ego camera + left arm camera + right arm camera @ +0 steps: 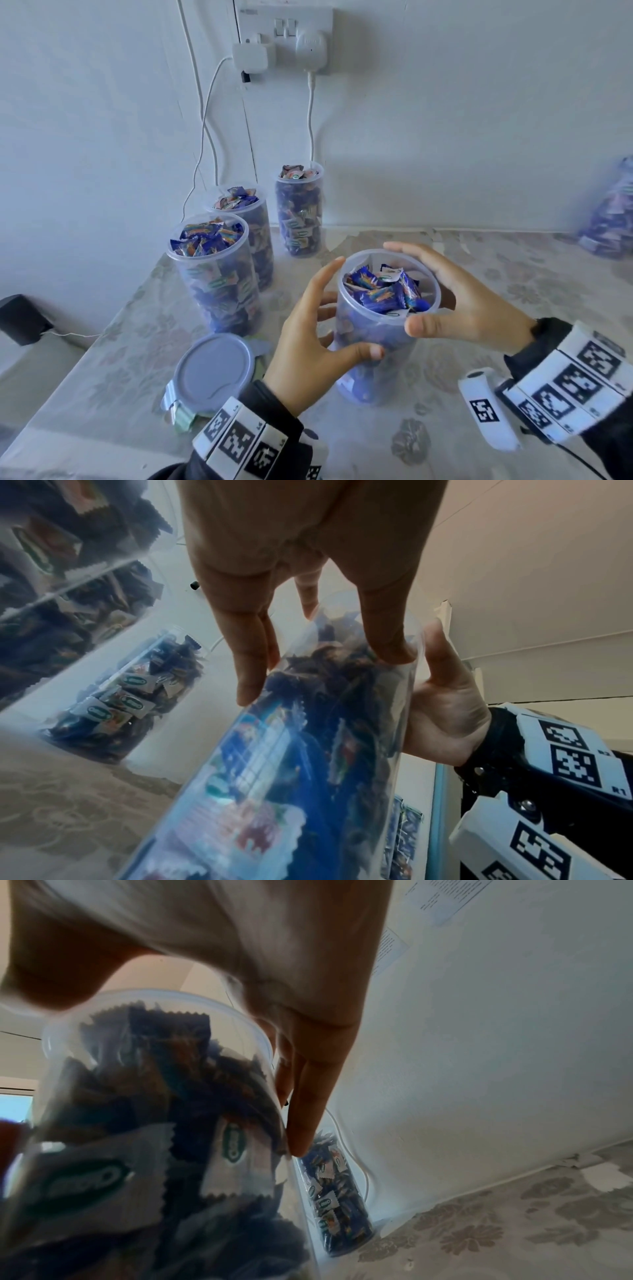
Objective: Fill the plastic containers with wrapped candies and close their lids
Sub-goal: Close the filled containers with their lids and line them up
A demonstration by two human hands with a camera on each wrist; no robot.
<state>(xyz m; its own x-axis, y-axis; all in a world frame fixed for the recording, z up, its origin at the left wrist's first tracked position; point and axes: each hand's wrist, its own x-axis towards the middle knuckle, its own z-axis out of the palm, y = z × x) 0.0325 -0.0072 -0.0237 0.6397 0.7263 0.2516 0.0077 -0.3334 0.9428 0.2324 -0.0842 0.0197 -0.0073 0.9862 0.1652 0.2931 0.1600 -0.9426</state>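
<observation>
- A person's left hand [310, 346] and right hand [469, 301] cup a clear plastic container [380, 342] from either side near its rim, thumbs toward the camera and fingers curved round the far wall; both hands grip it, neither closed tight.
- The container stands near the front of a floral-patterned table [513, 274], lid off, its mouth heaped with wrapped candies [383, 291] in blue and white foil.
- By its look, the tall thin-walled cylinder is light for its size but top-heavy when full; the wall probably flexes under a hard squeeze and the smooth plastic may slip, so a two-sided hold on the upper wall, as here, or one hand lower on the body, seems the safest grip.
- Pressing a lid on likely calls for even force round the rim, with stray wrappers tucked below the edge first.
- One loose round lid [214, 371] lies flat on the table just left of the left wrist, with a few stray wrappers [178, 414] under its near edge.
- Count: four open containers in all, the held one plus three filled containers [219, 274] grouped behind it toward the wall; one lid visible.
- A bag of candies [609, 219] sits blurred at the far right.
- A wall socket [284, 34] with two plugged chargers hangs above.
</observation>
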